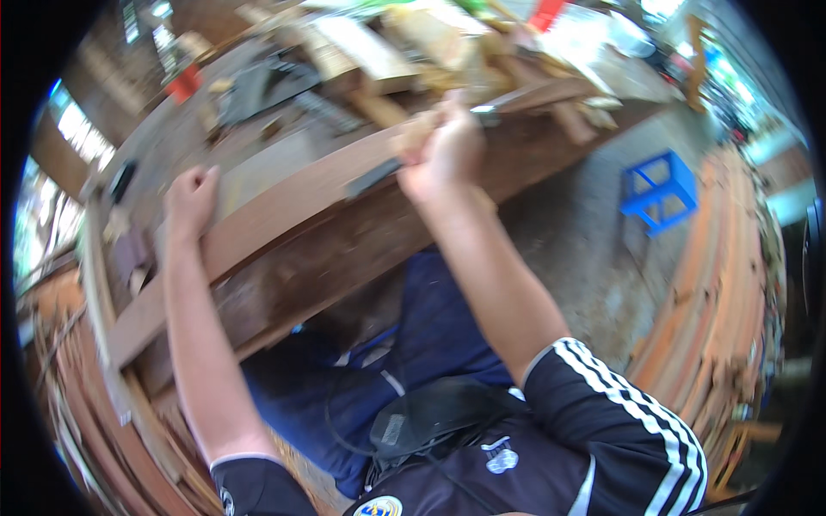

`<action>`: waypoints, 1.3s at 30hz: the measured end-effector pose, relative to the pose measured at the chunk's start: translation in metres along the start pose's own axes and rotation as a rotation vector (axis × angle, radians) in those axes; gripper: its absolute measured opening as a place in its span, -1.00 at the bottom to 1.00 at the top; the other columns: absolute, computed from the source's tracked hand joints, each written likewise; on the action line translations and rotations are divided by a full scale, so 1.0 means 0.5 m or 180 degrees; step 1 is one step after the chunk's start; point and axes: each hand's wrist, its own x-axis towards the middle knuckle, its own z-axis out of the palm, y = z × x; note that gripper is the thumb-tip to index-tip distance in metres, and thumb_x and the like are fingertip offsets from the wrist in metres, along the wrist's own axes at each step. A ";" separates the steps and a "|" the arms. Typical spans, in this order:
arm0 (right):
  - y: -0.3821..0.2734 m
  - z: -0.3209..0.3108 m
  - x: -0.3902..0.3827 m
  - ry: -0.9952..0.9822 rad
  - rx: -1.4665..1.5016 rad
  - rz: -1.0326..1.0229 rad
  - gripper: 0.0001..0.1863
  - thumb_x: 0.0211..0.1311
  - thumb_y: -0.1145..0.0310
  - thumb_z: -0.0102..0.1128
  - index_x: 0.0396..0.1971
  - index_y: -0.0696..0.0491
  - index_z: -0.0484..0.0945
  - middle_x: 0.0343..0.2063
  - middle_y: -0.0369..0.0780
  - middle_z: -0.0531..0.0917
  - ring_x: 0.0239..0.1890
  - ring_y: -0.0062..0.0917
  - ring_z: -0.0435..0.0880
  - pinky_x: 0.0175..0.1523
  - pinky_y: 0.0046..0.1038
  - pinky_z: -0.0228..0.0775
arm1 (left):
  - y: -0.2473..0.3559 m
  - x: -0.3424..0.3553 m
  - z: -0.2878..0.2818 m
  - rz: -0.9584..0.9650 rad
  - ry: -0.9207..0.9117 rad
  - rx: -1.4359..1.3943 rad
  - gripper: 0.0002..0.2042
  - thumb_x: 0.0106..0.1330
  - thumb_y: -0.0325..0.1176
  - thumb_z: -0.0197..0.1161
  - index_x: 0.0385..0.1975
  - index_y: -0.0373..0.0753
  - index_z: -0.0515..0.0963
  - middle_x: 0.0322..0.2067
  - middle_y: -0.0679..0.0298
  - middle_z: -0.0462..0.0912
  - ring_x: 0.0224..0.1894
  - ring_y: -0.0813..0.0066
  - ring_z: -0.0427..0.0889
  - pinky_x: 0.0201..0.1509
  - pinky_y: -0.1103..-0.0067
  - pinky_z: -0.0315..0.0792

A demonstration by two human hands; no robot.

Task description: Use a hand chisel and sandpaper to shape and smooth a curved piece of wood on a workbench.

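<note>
Two hands (443, 150) near plank edge (275, 225); roomy floor (585, 267) rightward.

Floor: grey, concrete-like, stained (594, 258). Stool, blue plastic, open-sided (682, 182), standing on floor at right. Workbench, wooden, broad-topped (176, 129), set across room. Plank stack, reddish-brown, long boards (701, 275), along right side; second plank stack (90, 391) at lower left. Wall, brown (64, 155), at left, with bright opening (84, 125). Light: daylight, entering at left and upper right; far edges blurred.
</note>
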 end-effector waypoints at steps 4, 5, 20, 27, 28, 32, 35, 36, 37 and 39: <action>-0.065 -0.004 -0.007 0.0157 -0.0640 -0.0431 -0.49 0.51 0.07 -0.35 -0.74 -0.11 0.10 -0.88 -0.41 -0.01 -0.84 -0.59 -0.14 -0.69 -0.45 -0.23 | 0.005 -0.013 -0.019 -0.0312 -0.0086 -0.0128 -0.63 0.22 -0.05 0.17 -0.52 -0.30 0.58 -0.53 -0.02 0.61 -0.39 0.06 0.64 -0.25 0.34 0.46; -0.085 -0.013 -0.004 0.0173 -0.0647 -0.0568 -0.50 0.50 0.09 -0.33 -0.74 -0.12 0.09 -0.87 -0.42 -0.03 -0.83 -0.61 -0.16 -0.69 -0.47 -0.26 | 0.004 -0.014 -0.024 -0.0493 -0.0152 -0.0056 -0.64 0.22 -0.05 0.17 -0.50 -0.28 0.59 -0.49 0.00 0.63 -0.34 0.06 0.65 -0.21 0.33 0.47; -0.041 -0.012 0.022 0.0115 -0.0664 -0.0588 -0.50 0.51 0.06 -0.38 -0.70 -0.10 0.08 -0.83 -0.42 -0.03 -0.80 -0.64 -0.16 -0.69 -0.50 -0.28 | 0.000 -0.012 -0.025 -0.0939 -0.0398 -0.0021 -0.69 0.25 -0.06 0.15 -0.38 -0.18 0.64 -0.34 0.11 0.70 -0.19 0.15 0.66 -0.04 0.31 0.48; -0.016 -0.004 0.004 0.0058 -0.0593 -0.0524 -0.48 0.52 0.06 -0.48 -0.72 -0.10 0.05 -0.85 -0.42 -0.03 -0.80 -0.65 -0.18 -0.69 -0.52 -0.27 | 0.018 -0.001 -0.014 -0.0902 -0.0379 0.0133 -0.70 0.26 -0.05 0.14 -0.37 -0.13 0.66 -0.31 0.15 0.71 -0.18 0.18 0.66 -0.02 0.32 0.48; 0.023 0.025 -0.019 0.0110 -0.0464 -0.0462 -0.49 0.52 0.07 -0.44 -0.70 -0.08 0.07 -0.84 -0.41 -0.01 -0.80 -0.64 -0.17 -0.69 -0.51 -0.26 | 0.014 -0.003 -0.017 -0.0887 -0.0373 0.0135 -0.70 0.26 -0.05 0.14 -0.37 -0.13 0.66 -0.31 0.15 0.71 -0.18 0.18 0.66 -0.02 0.32 0.48; 0.081 0.060 -0.050 -0.0233 -0.0425 -0.0303 -0.55 0.52 0.11 -0.37 -0.66 -0.08 0.13 -0.82 -0.43 -0.03 -0.80 -0.65 -0.15 -0.68 -0.50 -0.27 | 0.011 -0.006 -0.012 -0.0879 -0.0419 -0.0024 -0.70 0.26 -0.04 0.14 -0.37 -0.14 0.66 -0.30 0.14 0.70 -0.18 0.19 0.66 -0.01 0.33 0.48; 0.047 0.056 -0.046 -0.0188 -0.0810 -0.0437 -0.50 0.52 0.08 -0.39 -0.71 -0.11 0.12 -0.83 -0.42 -0.01 -0.80 -0.66 -0.14 -0.68 -0.50 -0.27 | -0.007 -0.015 -0.015 -0.0923 -0.0386 -0.0098 -0.70 0.26 -0.05 0.14 -0.41 -0.15 0.64 -0.31 0.14 0.70 -0.18 0.19 0.66 -0.01 0.33 0.48; 0.011 0.026 -0.022 -0.0310 -0.0848 -0.0500 -0.51 0.52 0.07 -0.40 -0.69 -0.10 0.10 -0.85 -0.41 0.00 -0.82 -0.63 -0.12 -0.69 -0.50 -0.25 | -0.001 -0.014 -0.015 -0.0902 -0.0395 -0.0095 -0.70 0.26 -0.05 0.14 -0.43 -0.16 0.63 -0.32 0.14 0.70 -0.18 0.19 0.65 -0.01 0.34 0.47; -0.023 0.008 -0.004 -0.0261 -0.0957 -0.0617 -0.50 0.52 0.07 -0.45 -0.71 -0.11 0.09 -0.85 -0.41 -0.01 -0.82 -0.64 -0.12 -0.70 -0.52 -0.24 | 0.005 -0.010 -0.014 -0.0963 -0.0377 -0.0107 -0.70 0.26 -0.05 0.14 -0.43 -0.16 0.63 -0.32 0.14 0.70 -0.18 0.19 0.65 -0.01 0.34 0.47; -0.065 -0.011 0.017 -0.0059 -0.0737 -0.0694 -0.47 0.52 0.07 -0.48 -0.74 -0.10 0.07 -0.85 -0.42 -0.02 -0.82 -0.65 -0.14 -0.70 -0.55 -0.25 | 0.010 -0.002 -0.013 -0.0651 -0.0186 -0.0077 -0.65 0.27 -0.08 0.17 -0.47 -0.30 0.58 -0.49 0.07 0.63 -0.37 0.21 0.61 -0.19 0.39 0.45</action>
